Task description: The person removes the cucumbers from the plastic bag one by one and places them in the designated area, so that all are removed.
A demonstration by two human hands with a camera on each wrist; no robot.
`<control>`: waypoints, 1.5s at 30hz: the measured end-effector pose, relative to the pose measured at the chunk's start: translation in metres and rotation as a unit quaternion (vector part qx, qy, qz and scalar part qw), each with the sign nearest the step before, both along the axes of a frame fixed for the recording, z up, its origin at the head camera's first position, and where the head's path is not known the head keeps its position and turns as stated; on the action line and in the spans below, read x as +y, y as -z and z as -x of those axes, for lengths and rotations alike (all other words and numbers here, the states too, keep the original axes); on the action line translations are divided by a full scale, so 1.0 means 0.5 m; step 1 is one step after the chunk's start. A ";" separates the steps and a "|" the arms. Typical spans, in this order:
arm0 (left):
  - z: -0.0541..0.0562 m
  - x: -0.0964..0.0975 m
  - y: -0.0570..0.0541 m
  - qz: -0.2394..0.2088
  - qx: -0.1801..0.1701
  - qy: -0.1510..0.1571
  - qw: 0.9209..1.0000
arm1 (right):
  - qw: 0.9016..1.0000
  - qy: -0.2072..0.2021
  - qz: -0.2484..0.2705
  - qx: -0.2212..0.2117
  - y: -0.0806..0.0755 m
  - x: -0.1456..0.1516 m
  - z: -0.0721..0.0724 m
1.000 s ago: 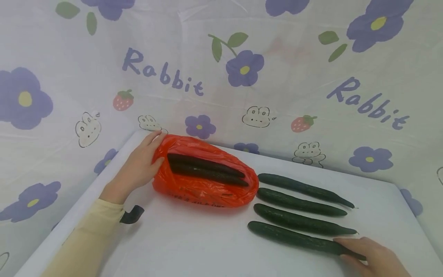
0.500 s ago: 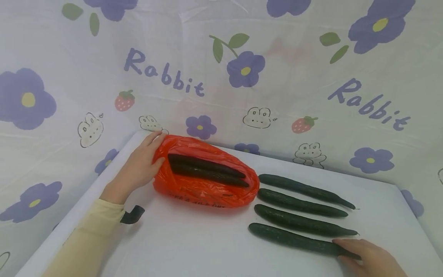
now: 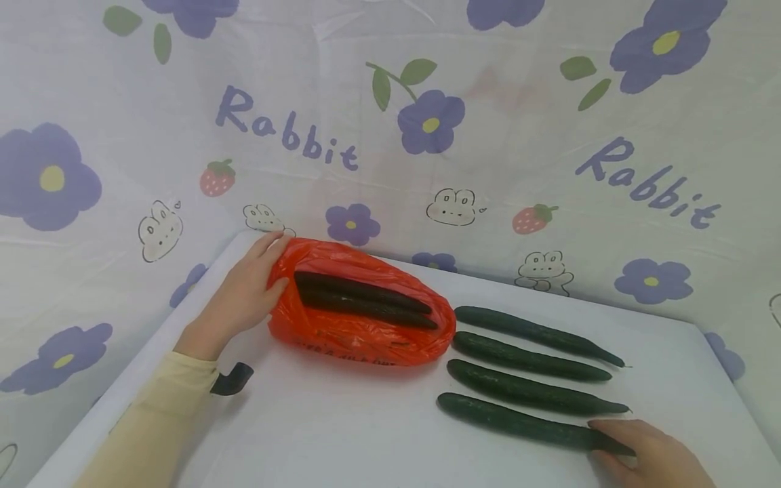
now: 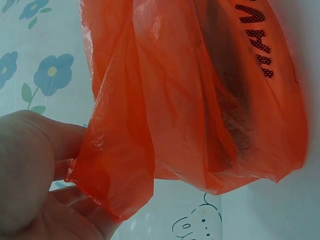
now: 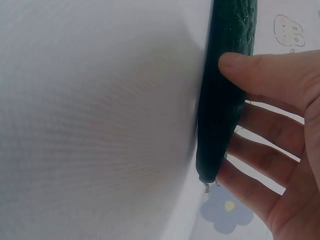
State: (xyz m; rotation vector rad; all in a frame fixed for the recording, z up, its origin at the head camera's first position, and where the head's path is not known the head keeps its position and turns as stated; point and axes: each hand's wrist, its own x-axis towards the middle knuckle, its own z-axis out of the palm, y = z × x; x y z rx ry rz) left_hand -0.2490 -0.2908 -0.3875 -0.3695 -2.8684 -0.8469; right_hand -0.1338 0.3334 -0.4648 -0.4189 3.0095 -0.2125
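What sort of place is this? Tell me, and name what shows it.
Probably a makeshift indoor work corner, perhaps set up for filming; what lies beyond is hidden. A printed cloth lettered "Rabbit" backs a white table, where four cucumbers lie side by side in a row.

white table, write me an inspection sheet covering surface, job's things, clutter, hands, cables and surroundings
Surface: white table, no spill seen.
Job's things: two cucumbers in a red bag; four loose cucumbers side by side next to it.
Clutter: black object beside the left sleeve, partly hidden; cannot tell what it is.
Hands: left hand touches the red bag's edge; right hand holds the nearest cucumber by one end.
Cables: nothing seen.
Surroundings: cloth behind the table, printed with flowers, rabbits, strawberries and "Rabbit".
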 end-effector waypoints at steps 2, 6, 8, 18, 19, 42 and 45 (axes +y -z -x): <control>0.000 0.000 -0.001 0.000 -0.001 0.000 1.000 | 1.000 0.004 0.008 0.001 0.000 0.001 -0.002; -0.001 0.000 -0.001 0.000 0.000 -0.001 1.000 | 0.999 0.008 0.021 0.046 -0.001 -0.002 -0.010; -0.001 0.001 -0.001 -0.001 0.001 -0.001 1.000 | 0.996 0.010 0.030 0.080 -0.004 -0.008 -0.014; 0.000 0.000 0.000 -0.002 0.010 0.004 1.000 | 0.973 -0.025 0.076 0.218 -0.029 -0.057 -0.002; 0.000 0.000 0.000 -0.002 0.008 0.004 1.000 | 0.969 -0.033 0.078 0.230 -0.032 -0.064 0.001; 0.001 0.006 0.006 -0.005 0.009 0.011 1.000 | 0.937 -0.151 0.166 0.267 -0.135 -0.231 0.114; 0.000 0.008 0.006 -0.004 0.007 0.010 1.000 | 0.935 -0.169 0.180 0.255 -0.142 -0.254 0.141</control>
